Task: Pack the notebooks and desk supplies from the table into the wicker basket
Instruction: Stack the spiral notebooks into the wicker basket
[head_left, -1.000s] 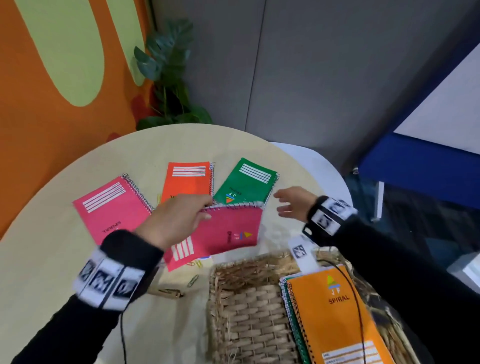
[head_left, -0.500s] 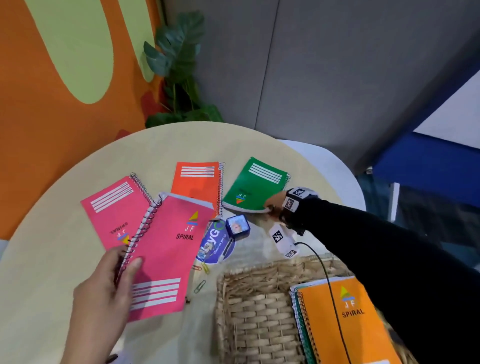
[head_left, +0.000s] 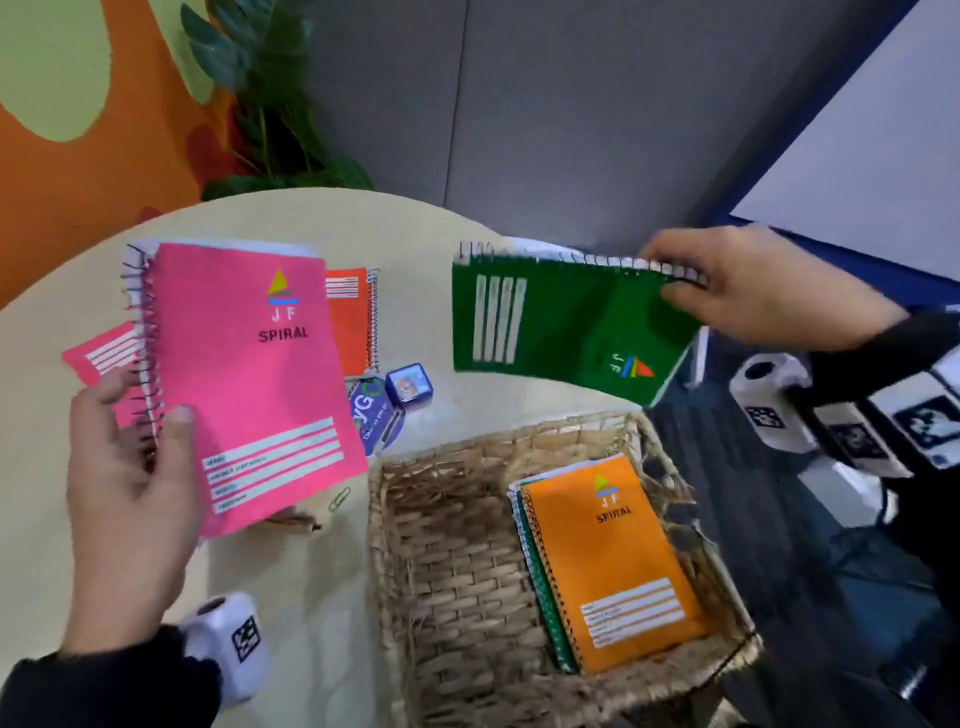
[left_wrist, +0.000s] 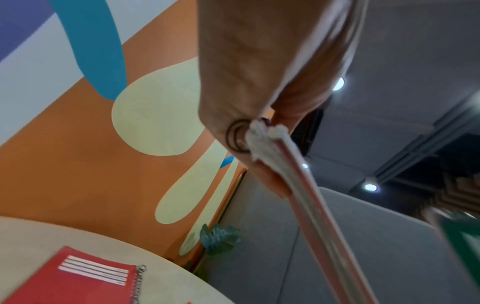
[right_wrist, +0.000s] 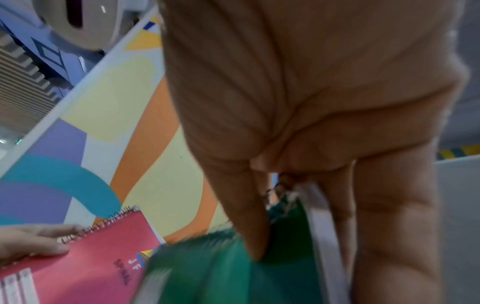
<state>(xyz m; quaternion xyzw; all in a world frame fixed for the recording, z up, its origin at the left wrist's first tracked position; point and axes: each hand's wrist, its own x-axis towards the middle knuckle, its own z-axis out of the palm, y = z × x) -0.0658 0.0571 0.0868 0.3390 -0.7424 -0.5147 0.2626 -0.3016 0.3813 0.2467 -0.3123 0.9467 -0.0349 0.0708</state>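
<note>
- A round pale table (head_left: 311, 228) is carrying an orange-red notebook (head_left: 349, 322) at 12 o'clock and another pink notebook (head_left: 101, 353) at 9 o'clock, both lying flat and partly hidden behind the raised pink notebook (head_left: 249, 374).
- A small blue cube (head_left: 410, 385), a purple sticker (head_left: 375, 415) and a paper clip (head_left: 338, 500) are lying just beside the wicker basket (head_left: 447, 545), between it and the raised pink cover.
- The left hand (head_left: 130, 483) is gripping the pink notebook by its spiral edge, thumb on the cover, holding it above the table at 8 o'clock.
- The right hand (head_left: 748, 291) is pinching the green notebook (head_left: 561, 327) at its wire binding, hanging it over the basket's far rim at 1 o'clock.
- Half a second ago the green notebook was lying flat on the table; now it is hanging in the air, and the pink one is sitting higher.
- The basket is showing coarse woven straw with frayed strands; an orange notebook (head_left: 618, 561) is lying inside on its right, on a green-edged one.
</note>
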